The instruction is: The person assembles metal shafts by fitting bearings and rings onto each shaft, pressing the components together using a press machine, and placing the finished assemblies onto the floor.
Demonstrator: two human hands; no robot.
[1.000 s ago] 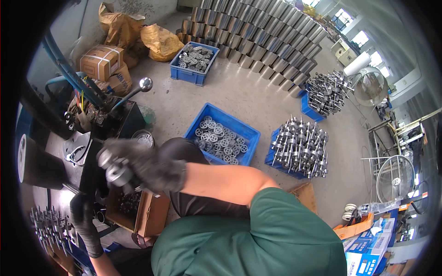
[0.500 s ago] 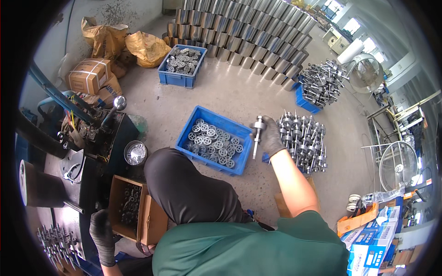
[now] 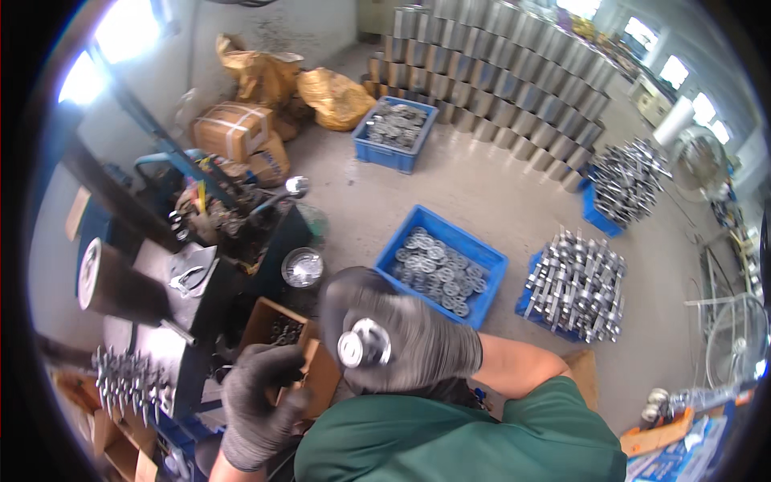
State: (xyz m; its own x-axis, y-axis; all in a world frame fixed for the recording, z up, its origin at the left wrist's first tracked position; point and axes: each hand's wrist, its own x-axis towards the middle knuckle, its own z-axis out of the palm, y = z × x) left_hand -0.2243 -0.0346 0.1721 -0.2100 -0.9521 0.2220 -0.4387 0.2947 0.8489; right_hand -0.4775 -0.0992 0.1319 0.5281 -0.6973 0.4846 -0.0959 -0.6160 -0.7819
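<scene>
My right hand (image 3: 430, 341), in a grey glove, is closed around a metal shaft (image 3: 353, 349) with a collar, seen nearly end-on above my lap. Lower and to the left, my gloved left hand (image 3: 259, 406) has its fingers and thumb apart and holds nothing. Just beyond it is an open cardboard box (image 3: 261, 321) with small dark metal parts inside, partly hidden by the hand. Ahead of my right hand, a blue crate (image 3: 499, 277) holds many spoked metal discs. Right of that, similar shafts (image 3: 574, 285) are stacked upright in another blue crate.
A machine with a dark cylinder (image 3: 124, 285) and lever stands at left, with a metal bowl (image 3: 303, 267) beside it. Shafts stand in a rack (image 3: 132, 381) below. Farther off are another disc crate (image 3: 385, 154), stacked metal cylinders (image 3: 498, 84) and a heaped shaft crate (image 3: 602, 210).
My right hand has brought the shaft from beside the shaft crate back to the left, over my lap. My left hand has moved up and right with its fingers spreading. The view has turned left.
</scene>
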